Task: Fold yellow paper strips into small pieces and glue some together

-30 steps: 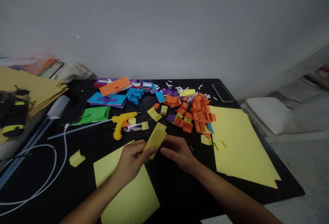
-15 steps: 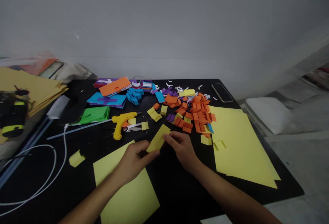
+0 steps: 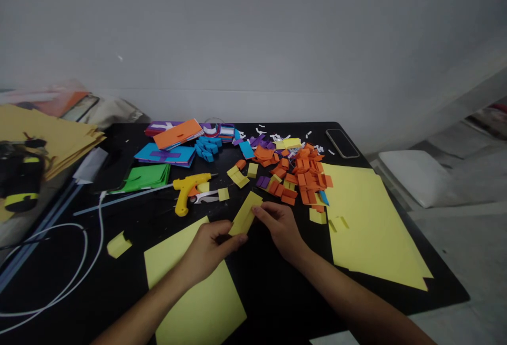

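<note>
Both my hands hold one folded yellow paper strip [image 3: 245, 213] just above the black table [image 3: 273, 287]. My left hand [image 3: 208, 250] pinches its near end between thumb and fingers. My right hand [image 3: 279, 226] pinches its far right edge with the fingertips. A yellow sheet [image 3: 198, 292] lies under my left wrist. A larger yellow sheet [image 3: 368, 223] lies to the right of my right hand.
A yellow glue gun [image 3: 188, 189] and scissors [image 3: 206, 196] lie beyond my hands. Orange folded pieces [image 3: 303, 178] are heaped at centre right, with blue, purple and green paper [image 3: 166, 157] at the back left. A phone [image 3: 343, 142] sits at the far right edge, a white cable [image 3: 83, 250] at left.
The strip went from a wider, open fold to a narrower one. My right hand slid up from its lower side to its far right edge; since half a second ago, almost nothing moved.
</note>
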Tool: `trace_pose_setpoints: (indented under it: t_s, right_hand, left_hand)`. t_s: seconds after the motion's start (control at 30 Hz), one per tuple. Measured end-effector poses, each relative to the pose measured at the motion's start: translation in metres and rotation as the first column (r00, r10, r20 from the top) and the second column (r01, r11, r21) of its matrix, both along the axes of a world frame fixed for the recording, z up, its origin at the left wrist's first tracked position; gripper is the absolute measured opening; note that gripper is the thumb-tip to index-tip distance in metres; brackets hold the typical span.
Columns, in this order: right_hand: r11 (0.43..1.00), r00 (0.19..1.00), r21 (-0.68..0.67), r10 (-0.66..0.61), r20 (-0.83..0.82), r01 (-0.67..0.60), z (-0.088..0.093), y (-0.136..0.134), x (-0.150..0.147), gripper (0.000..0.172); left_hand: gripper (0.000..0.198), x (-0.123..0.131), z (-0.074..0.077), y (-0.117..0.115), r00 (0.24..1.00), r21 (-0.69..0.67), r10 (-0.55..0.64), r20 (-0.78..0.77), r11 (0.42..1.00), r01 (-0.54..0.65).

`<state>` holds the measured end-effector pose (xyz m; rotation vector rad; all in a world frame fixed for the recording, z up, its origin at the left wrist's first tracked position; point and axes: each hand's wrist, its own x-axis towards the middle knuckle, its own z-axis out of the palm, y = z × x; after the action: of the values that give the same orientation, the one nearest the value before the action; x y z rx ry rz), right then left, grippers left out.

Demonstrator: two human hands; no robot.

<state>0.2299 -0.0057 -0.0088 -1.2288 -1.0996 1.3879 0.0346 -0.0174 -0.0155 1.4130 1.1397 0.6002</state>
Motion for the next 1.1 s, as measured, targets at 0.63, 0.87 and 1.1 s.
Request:
trace_pose_setpoints:
  t_s: [0.63,0.87,1.1]
  right_hand:
    - [0.998,1.0,0.061,-0.009,0.0,0.009,-0.005,-0.002,-0.004,0.025]
    - [0.992,0.988,0.011,0.123,-0.093,-0.123,-0.01,-0.012,-0.011,0.034]
    - [0.978,0.981,0.075,0.191,0.032,-0.193,-0.015,-0.018,-0.012,0.039]
  left_hand:
    - [0.041,-0.002,0.011,0.001,1.0,0.273,-0.021,0.01,0.962,0.017]
    - [0.02,-0.005,0.006,0.0,0.978,0.217,0.193,0.084,0.954,-0.207]
    - [0.035,-0.004,0.001,0.002,0.973,0.228,0.209,0.102,0.947,-0.228]
